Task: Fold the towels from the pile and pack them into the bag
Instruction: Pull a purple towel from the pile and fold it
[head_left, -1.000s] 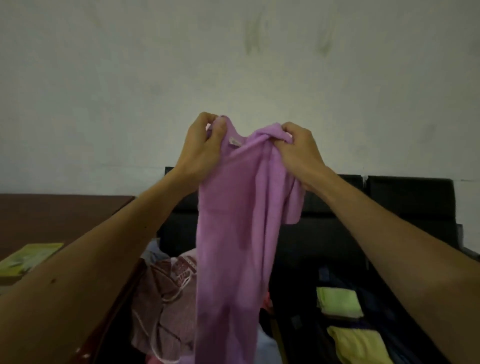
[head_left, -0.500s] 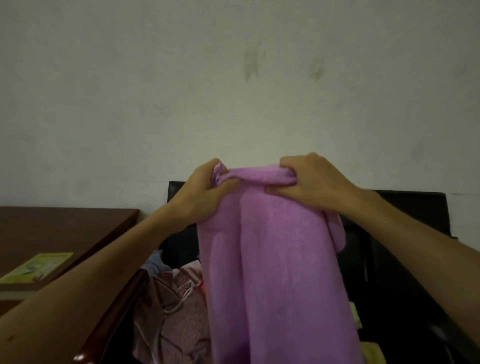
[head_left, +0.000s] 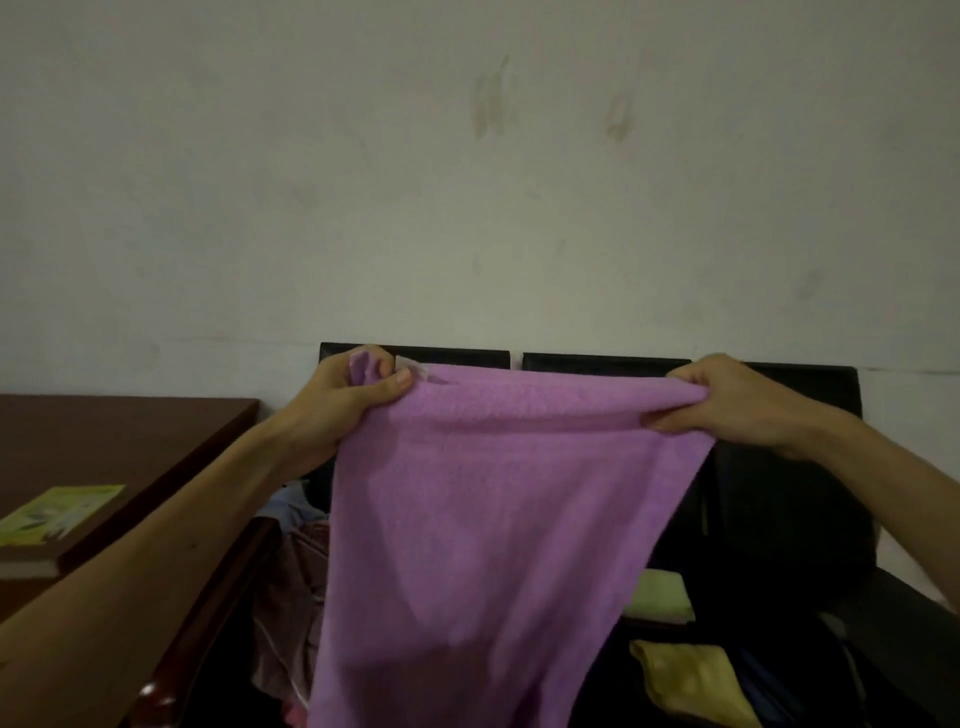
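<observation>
The towel (head_left: 493, 519) hung in the middle, its top edge stretched between the left hand (head_left: 343, 410) at its left corner and the right hand (head_left: 737, 405) at its right corner. Behind it stood the seat backs (head_left: 602, 362), set against the wall (head_left: 467, 182). The table (head_left: 104, 441) lay to the left, with a book (head_left: 57, 514) on it near its front edge. The pile (head_left: 296, 582) sat low between table and towel, partly hidden behind the towel. Low on the right lay two folded cloths, the farther cloth (head_left: 660, 597) behind the nearer cloth (head_left: 691, 680).
</observation>
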